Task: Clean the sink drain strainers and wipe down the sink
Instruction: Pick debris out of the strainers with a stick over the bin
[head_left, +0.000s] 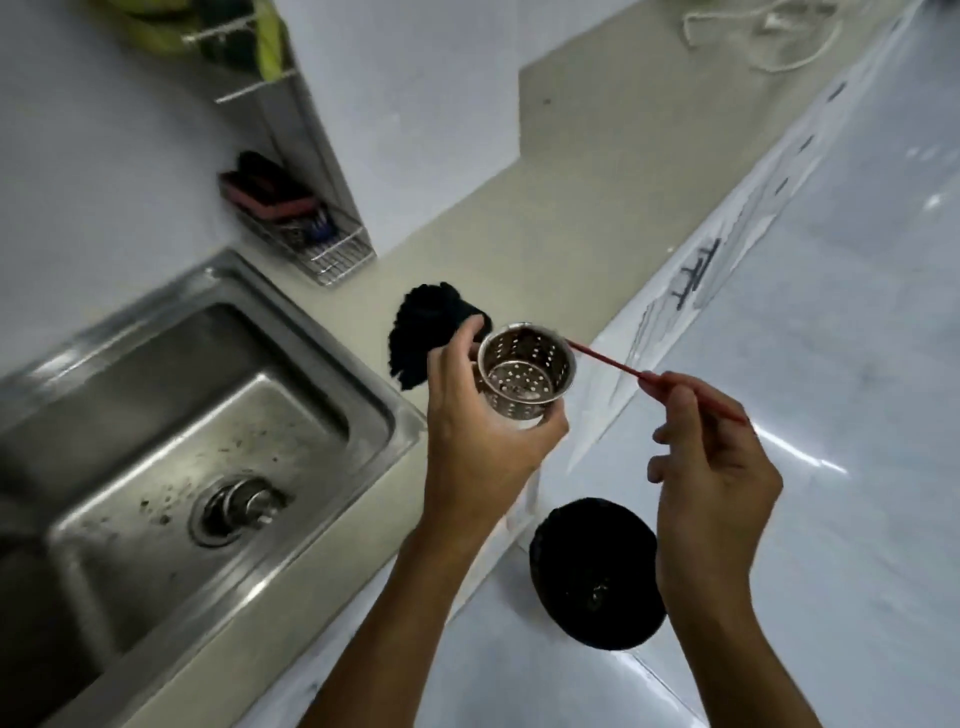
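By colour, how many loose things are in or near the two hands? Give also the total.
Silver: 1, strainer basket, in left hand.
Red: 1, thin stick, in right hand.
Black: 2, fuzzy cloth and round container.
Total: 4.

Sink basin: open from above; only the drain fitting rises from its floor. Counter: passable towards the far corner, narrowed by wire caddy at the wall and black cloth beside the sink rim. Front edge: taken by left hand gripping steel strainer, right hand pinching red stick.
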